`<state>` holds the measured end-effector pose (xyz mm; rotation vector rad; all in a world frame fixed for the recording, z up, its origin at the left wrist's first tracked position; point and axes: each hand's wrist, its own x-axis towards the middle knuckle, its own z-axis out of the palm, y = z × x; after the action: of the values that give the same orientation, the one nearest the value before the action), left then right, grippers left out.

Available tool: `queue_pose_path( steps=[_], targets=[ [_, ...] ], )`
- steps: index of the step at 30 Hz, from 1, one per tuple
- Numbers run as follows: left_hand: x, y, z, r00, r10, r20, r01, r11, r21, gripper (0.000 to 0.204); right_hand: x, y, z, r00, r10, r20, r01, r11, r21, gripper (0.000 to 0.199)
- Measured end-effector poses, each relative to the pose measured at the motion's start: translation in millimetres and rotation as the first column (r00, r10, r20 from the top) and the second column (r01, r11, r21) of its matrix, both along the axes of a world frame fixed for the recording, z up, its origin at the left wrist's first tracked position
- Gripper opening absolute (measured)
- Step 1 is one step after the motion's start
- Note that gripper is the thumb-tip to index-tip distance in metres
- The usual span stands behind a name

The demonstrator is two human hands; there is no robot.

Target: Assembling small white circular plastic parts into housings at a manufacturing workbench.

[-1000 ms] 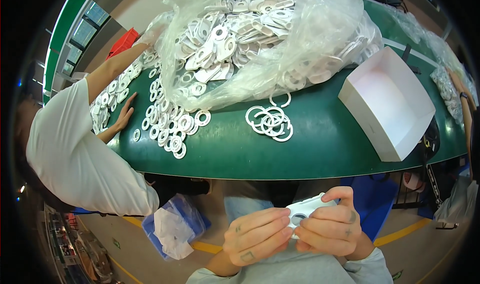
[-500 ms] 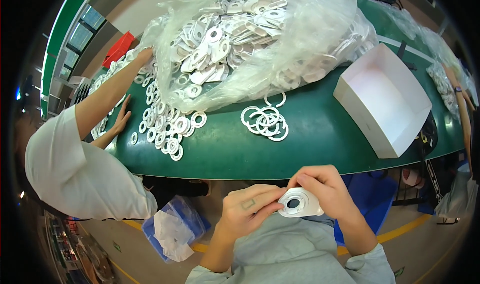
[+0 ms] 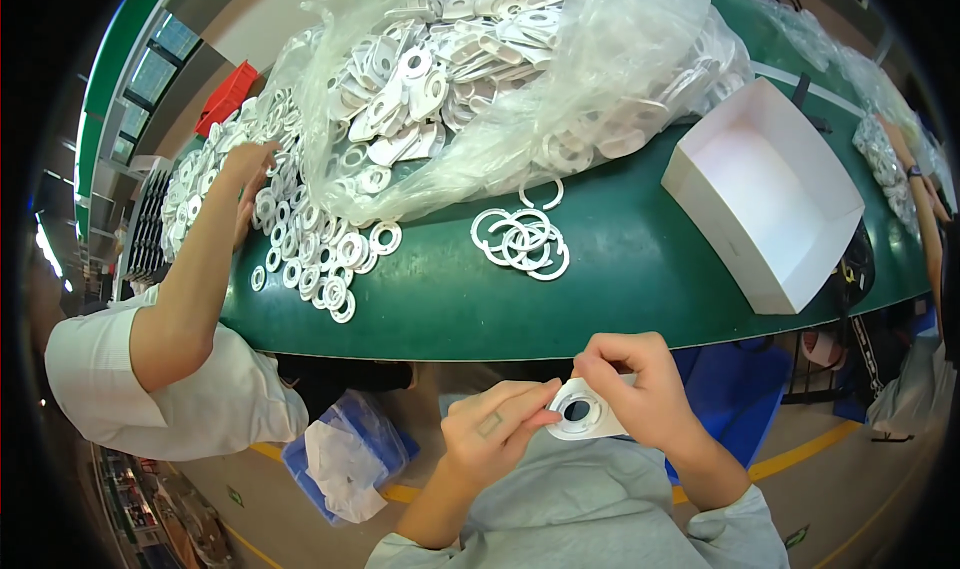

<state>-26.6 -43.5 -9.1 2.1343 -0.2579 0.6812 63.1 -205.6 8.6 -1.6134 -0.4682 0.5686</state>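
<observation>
Just off the table's near edge, both my hands hold one white plastic plate (image 3: 590, 424) with a ring-shaped collar around a dark round hole. My left hand (image 3: 497, 427) pinches its left side between thumb and fingertips. Across its right end lies my right hand (image 3: 640, 389), closed, with the thumb along the top and the fingers bent behind. Part of the plate is hidden under that hand. On the table beyond are several white open rings (image 3: 522, 241) in a loose heap. A large clear plastic bag (image 3: 620, 59) behind them is full of similar white plates (image 3: 405, 79).
An open white box (image 3: 765, 209) stands at the right on the green table (image 3: 430, 309). Many small white rings (image 3: 300, 249) spread at the left, where a co-worker's hand (image 3: 250, 169) reaches among them. A red bin (image 3: 228, 97) stands farther back; a blue bin (image 3: 350, 449) is on the floor.
My right hand has slid left over the plate, covering more of its right end. The co-worker's arm has drawn back from the bag toward the rings.
</observation>
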Motion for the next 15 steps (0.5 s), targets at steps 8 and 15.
queue_pose_path(
  steps=[8, 15],
  targets=[
    [-11.3, -8.0, 17.0, 0.999, 0.043, 0.025, -0.041, 0.996, -0.079, 0.027, -11.5, -6.9, 7.7, 0.856, -0.044, 0.515, -0.035, 0.989, 0.143, 0.023],
    [-19.8, -13.2, 24.0, 0.983, 0.020, 0.183, -0.018, 1.000, -0.013, 0.028, -20.0, -5.9, 8.3, 0.671, -0.150, 0.726, -0.074, 0.961, 0.266, 0.023]
  ],
)
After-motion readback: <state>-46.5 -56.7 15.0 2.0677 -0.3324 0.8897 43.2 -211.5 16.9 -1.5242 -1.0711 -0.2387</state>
